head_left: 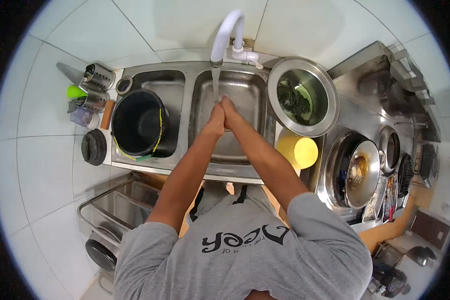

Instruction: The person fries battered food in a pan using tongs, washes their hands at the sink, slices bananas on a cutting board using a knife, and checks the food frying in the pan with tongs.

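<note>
A water stream (215, 80) falls from the curved white faucet (225, 30), at the back of the right sink basin (250, 92), and meets the hands above this basin. The left hand (216, 120) and the right hand (228, 109) are together, touching each other; their fingers are mostly hidden, so I cannot tell if they are closed or hold something. To the left of the basin, a black bucket (137, 122) covers much of the other sink basin (171, 85). To its right are a wide-rimmed metal bowl (331, 100) with dark leafy greens (293, 100), a yellow container (306, 153) and, farther, a frying pan (367, 185).
</note>
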The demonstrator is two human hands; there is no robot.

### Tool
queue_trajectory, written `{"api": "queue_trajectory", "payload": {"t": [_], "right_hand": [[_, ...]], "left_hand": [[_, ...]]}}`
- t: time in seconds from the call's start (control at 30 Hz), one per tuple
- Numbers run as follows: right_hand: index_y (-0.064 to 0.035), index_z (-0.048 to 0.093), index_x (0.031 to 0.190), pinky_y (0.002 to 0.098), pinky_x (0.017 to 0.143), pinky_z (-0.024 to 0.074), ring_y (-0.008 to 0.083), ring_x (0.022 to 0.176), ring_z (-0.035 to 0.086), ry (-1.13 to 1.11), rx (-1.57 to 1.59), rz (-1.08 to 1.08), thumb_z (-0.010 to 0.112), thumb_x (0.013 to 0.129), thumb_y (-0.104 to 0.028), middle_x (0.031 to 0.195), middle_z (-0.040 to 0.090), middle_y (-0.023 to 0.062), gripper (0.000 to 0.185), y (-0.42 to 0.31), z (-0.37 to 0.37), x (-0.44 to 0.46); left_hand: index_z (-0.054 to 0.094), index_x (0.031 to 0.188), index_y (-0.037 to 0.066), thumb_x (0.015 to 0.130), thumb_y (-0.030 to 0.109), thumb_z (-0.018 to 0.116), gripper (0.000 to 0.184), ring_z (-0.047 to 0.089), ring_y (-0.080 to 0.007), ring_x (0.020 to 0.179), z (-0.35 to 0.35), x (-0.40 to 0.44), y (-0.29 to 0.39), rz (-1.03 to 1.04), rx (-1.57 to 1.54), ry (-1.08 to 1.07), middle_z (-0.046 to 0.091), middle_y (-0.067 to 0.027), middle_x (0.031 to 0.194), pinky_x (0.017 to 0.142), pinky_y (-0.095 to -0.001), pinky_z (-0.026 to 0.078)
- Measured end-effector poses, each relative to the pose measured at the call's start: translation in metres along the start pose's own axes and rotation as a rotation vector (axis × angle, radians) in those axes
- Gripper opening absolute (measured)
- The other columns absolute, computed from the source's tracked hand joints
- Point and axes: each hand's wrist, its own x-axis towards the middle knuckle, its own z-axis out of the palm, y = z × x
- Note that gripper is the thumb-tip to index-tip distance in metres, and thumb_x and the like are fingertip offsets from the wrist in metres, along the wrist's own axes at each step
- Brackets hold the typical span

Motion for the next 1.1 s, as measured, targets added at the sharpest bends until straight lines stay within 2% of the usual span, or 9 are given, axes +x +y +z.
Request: {"api": "queue_trajectory", "payload": {"t": [0.1, 0.2, 0.3, 0.4, 0.5, 0.7, 0.9, 1.0, 1.1], "right_hand": [[-0.0026, 0.026, 0.135, 0.0420, 0.104, 0.0260, 0.0312, 0.126, 0.027, -0.142, 0.008, 0.014, 0.039, 0.095, -0.047, 0.139, 0.027, 0.0158, 0.061, 0.025, -0.021, 0.048], [-0.0063, 0.004, 0.150, 0.0413, 0.116, 0.0113, 0.0307, 0.144, 0.003, -0.286, 0.011, 0.017, 0.043, 0.094, -0.049, 0.157, 0.001, 0.0138, 0.080, 0.049, -0.048, 0.095], [0.0001, 0.047, 0.119, 0.0420, 0.094, 0.0404, 0.0338, 0.109, 0.052, 0.001, 0.063, -0.200, 0.036, 0.098, -0.042, 0.121, 0.052, 0.0174, 0.048, 0.032, -0.015, 0.025], [0.0016, 0.041, 0.129, 0.0413, 0.106, 0.0338, 0.0312, 0.119, 0.047, -0.285, 0.579, -0.161, 0.031, 0.100, -0.040, 0.128, 0.049, 0.0177, 0.052, 0.028, -0.019, 0.014], [-0.0025, 0.049, 0.118, 0.0444, 0.098, 0.0410, 0.0324, 0.108, 0.054, -0.367, 0.646, -0.166, 0.034, 0.099, -0.037, 0.120, 0.053, 0.0141, 0.042, 0.045, -0.029, 0.029], [-0.0051, 0.050, 0.117, 0.0439, 0.091, 0.0467, 0.0294, 0.103, 0.058, -0.289, 0.404, -0.108, 0.037, 0.101, -0.027, 0.111, 0.059, 0.0110, 0.030, 0.055, -0.029, 0.011], [-0.0027, 0.063, 0.106, 0.0332, 0.080, 0.0496, 0.0202, 0.090, 0.060, -0.048, 0.215, -0.209, 0.043, 0.099, -0.011, 0.102, 0.064, 0.0086, 0.022, 0.071, -0.032, 0.042], [-0.0017, 0.068, 0.096, 0.0302, 0.072, 0.0493, 0.0148, 0.081, 0.061, -0.005, 0.018, -0.313, 0.054, 0.096, -0.017, 0.090, 0.067, 0.0053, 0.021, 0.066, -0.032, 0.036], [-0.0010, 0.069, 0.089, 0.0286, 0.065, 0.0489, 0.0124, 0.070, 0.061, 0.027, -0.092, -0.332, 0.063, 0.091, -0.028, 0.079, 0.067, 0.0034, 0.028, 0.062, -0.028, 0.041]], "left_hand": [[0.052, 0.116, 0.005, 0.096, 0.047, 0.041, 0.048, 0.052, -0.0240, 0.102, -0.039, 0.039, -0.024, -0.108, -0.356, -0.026, 0.055, -0.0106, 0.110, 0.087, -0.0382, 0.045], [0.051, 0.116, 0.005, 0.097, 0.044, 0.043, 0.044, 0.054, -0.0238, 0.102, -0.014, 0.025, -0.024, -0.093, -0.037, 0.027, 0.057, -0.0091, 0.109, 0.085, -0.0390, 0.047], [0.053, 0.114, 0.006, 0.096, 0.034, 0.051, 0.033, 0.057, -0.0207, 0.096, -0.026, 0.029, -0.019, -0.125, -0.228, -0.129, 0.059, -0.0076, 0.106, 0.079, -0.0341, 0.050], [0.057, 0.110, 0.006, 0.099, 0.035, 0.045, 0.034, 0.060, -0.0181, 0.090, -0.042, 0.064, -0.053, 0.118, -0.226, -0.088, 0.062, -0.0068, 0.103, 0.075, -0.0337, 0.049], [0.055, 0.107, 0.002, 0.091, 0.020, 0.062, 0.025, 0.060, -0.0173, 0.083, -0.050, 0.055, -0.041, 0.139, -0.147, -0.103, 0.061, -0.0070, 0.099, 0.068, -0.0274, 0.050], [0.055, 0.110, -0.002, 0.097, 0.024, 0.050, 0.029, 0.061, -0.0220, 0.082, -0.040, 0.042, -0.030, -0.132, -0.122, 0.208, 0.062, -0.0113, 0.094, 0.072, -0.0327, 0.051], [0.055, 0.112, -0.001, 0.099, 0.015, 0.040, 0.026, 0.060, -0.0217, 0.085, -0.066, 0.071, -0.066, -0.112, -0.410, 0.067, 0.060, -0.0117, 0.102, 0.071, -0.0330, 0.052], [0.055, 0.110, 0.001, 0.100, 0.017, 0.039, 0.025, 0.060, -0.0207, 0.076, -0.071, 0.064, -0.064, -0.015, -0.471, 0.041, 0.060, -0.0104, 0.096, 0.064, -0.0325, 0.053], [0.056, 0.106, 0.005, 0.095, 0.031, 0.049, 0.029, 0.058, -0.0222, 0.084, -0.108, 0.116, -0.097, 0.009, -0.429, -0.024, 0.060, -0.0093, 0.093, 0.077, -0.0403, 0.050]]}}
